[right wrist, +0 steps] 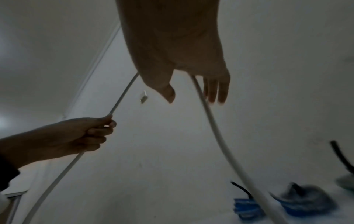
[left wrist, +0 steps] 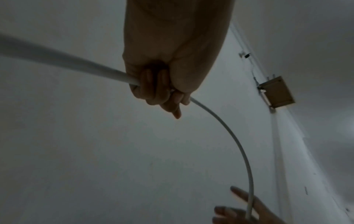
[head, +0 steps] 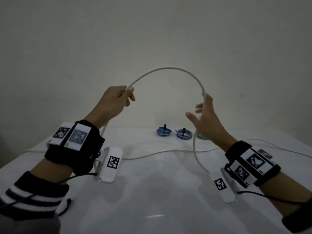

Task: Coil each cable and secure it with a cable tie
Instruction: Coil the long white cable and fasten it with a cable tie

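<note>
A white cable (head: 168, 68) arcs in the air between my two hands, above a white table (head: 152, 200). My left hand (head: 130, 94) grips one side of the arc in a fist; the left wrist view shows its fingers (left wrist: 161, 91) curled round the cable (left wrist: 239, 145). My right hand (head: 195, 108) is raised with fingers straight and spread. The cable (right wrist: 216, 136) lies against its palm between thumb and fingers (right wrist: 212, 91), unpinched. Below both hands the cable hangs down, and more of it trails across the table (head: 152, 153).
At the table's far edge lie two blue coiled cables (head: 164, 132) (head: 184, 133), each with a black tie sticking up. A green coil (head: 201, 136) is partly hidden behind my right hand. A plain wall stands close behind them.
</note>
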